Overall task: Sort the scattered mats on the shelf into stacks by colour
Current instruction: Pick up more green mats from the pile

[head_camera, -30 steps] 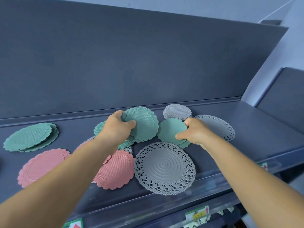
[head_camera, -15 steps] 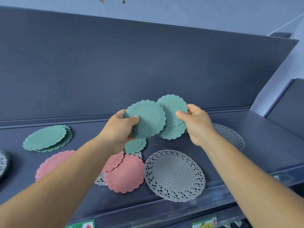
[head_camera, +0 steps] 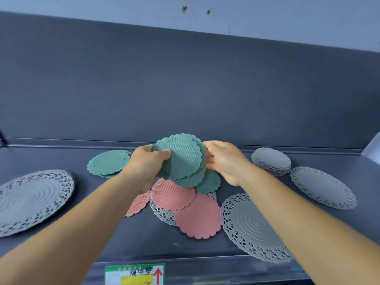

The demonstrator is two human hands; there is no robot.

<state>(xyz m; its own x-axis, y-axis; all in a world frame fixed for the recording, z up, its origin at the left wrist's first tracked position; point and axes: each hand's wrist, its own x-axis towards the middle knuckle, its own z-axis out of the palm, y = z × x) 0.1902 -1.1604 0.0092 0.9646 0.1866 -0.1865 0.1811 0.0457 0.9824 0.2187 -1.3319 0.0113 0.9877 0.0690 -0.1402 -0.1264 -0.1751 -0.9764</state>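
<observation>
Bundle of green scalloped mats (head_camera: 183, 159) raised above the dark shelf (head_camera: 61, 233), pinched at its left edge by the left hand (head_camera: 147, 163) and steadied by the right hand (head_camera: 223, 160) with loosely curled fingers, over pink mats (head_camera: 197, 214) and beside a green stack (head_camera: 108, 163).

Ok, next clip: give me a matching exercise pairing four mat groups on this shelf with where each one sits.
Things:
1. green mats in both hands
2. green stack
3. small grey stack
4. pink mats

Places:
A. lying on the shelf below the hands, partly over a lace mat
B. at the back, right of the right hand
C. lifted above the shelf
D. at the back, left of the left hand

Pairs: 1-C, 2-D, 3-B, 4-A
</observation>
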